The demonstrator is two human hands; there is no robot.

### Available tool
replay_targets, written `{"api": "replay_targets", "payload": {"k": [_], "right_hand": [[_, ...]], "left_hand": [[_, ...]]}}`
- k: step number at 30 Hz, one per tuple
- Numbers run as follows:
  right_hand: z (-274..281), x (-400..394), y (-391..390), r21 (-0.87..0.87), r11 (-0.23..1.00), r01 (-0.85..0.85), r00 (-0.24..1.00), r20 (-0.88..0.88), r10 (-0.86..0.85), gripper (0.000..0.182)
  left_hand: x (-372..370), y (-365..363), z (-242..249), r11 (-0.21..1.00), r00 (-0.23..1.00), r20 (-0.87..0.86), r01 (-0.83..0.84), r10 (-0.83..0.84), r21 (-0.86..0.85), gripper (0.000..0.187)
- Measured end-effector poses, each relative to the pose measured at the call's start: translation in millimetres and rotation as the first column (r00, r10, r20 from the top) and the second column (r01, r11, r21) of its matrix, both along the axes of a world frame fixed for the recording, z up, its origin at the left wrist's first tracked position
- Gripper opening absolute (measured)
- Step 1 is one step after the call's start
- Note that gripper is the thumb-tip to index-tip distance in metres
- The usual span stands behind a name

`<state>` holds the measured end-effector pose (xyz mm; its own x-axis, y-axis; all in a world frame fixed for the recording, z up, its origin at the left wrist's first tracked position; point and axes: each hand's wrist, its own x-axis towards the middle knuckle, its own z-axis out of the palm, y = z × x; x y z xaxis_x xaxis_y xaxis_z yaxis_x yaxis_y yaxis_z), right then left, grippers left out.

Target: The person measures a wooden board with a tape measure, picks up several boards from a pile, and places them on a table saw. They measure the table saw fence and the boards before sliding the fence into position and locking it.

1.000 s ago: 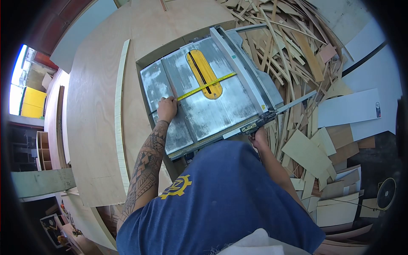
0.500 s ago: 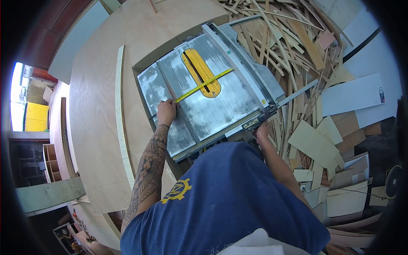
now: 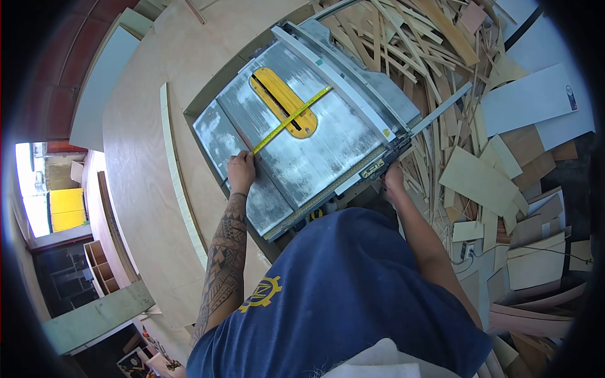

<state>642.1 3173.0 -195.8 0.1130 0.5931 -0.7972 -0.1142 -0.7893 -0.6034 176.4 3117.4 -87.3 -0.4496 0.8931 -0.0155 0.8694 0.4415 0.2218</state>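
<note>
On the plywood bench (image 3: 135, 157) sat a scuffed grey metal table saw (image 3: 315, 145), rectangular, with a yellow oval insert (image 3: 282, 101). A long fence rail (image 3: 337, 79) crossed it. Thin yellow tape measure (image 3: 291, 118) lay flat across the insert; left hand (image 3: 241, 170) pinched its near end. Right hand (image 3: 394, 178) gripped the fence's front end. Splintered wood offcuts (image 3: 460, 126) were heaped alongside.

Yellow tape measure (image 3: 291, 118) crosses the dull grey, scuffed table saw top (image 3: 302, 145); yellow throat plate (image 3: 282, 101) with a black slot. Pale tan plywood bench (image 3: 145, 157). Dark blue shirt (image 3: 346, 296) bearing a yellow gear emblem (image 3: 261, 294). Black geometric tattoo on the left forearm (image 3: 224, 258).
</note>
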Motion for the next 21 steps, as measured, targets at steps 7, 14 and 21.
{"api": "replay_targets", "payload": {"k": [7,14,21], "right_hand": [[-11.7,0.7,-0.7,0.085,0.996,0.003,0.997,0.072,-0.009,0.072],[-7.2,-0.4,-0.4,0.084,0.996,0.0,0.993,0.116,-0.01,0.076],[-3.0,1.6,0.2,0.086,0.996,-0.024,0.995,0.102,0.016,0.076]], "left_hand": [[-0.1,1.1,1.9,1.0,1.0,0.02,-0.002,0.001,0.022,0.031],[4.1,1.5,5.9,1.0,1.0,0.002,0.011,-0.011,0.028,0.031],[8.1,2.0,10.2,1.0,1.0,-0.011,-0.016,0.016,0.005,0.031]]}}
